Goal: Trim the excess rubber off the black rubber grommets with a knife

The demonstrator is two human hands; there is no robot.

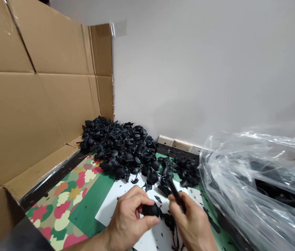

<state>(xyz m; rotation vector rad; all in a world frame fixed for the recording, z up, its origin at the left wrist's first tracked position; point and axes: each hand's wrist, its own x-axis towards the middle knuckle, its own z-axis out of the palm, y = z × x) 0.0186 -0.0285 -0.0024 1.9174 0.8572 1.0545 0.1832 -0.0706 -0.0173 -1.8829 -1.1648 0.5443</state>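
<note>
Part (150, 210), black and rounded, sits pinched in left hand (128, 215) — right hand (195, 222) grips slender dark tool (175, 194).

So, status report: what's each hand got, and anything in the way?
Left fingers: pinching black part. Right fingers: gripping dark rod. Scraps litter white sheet; black pile beyond.

A rounded, matte-black piece (150, 210) is held at the frame's lower centre; right of it, a slender black rod (176, 194) slants toward upper left.
</note>
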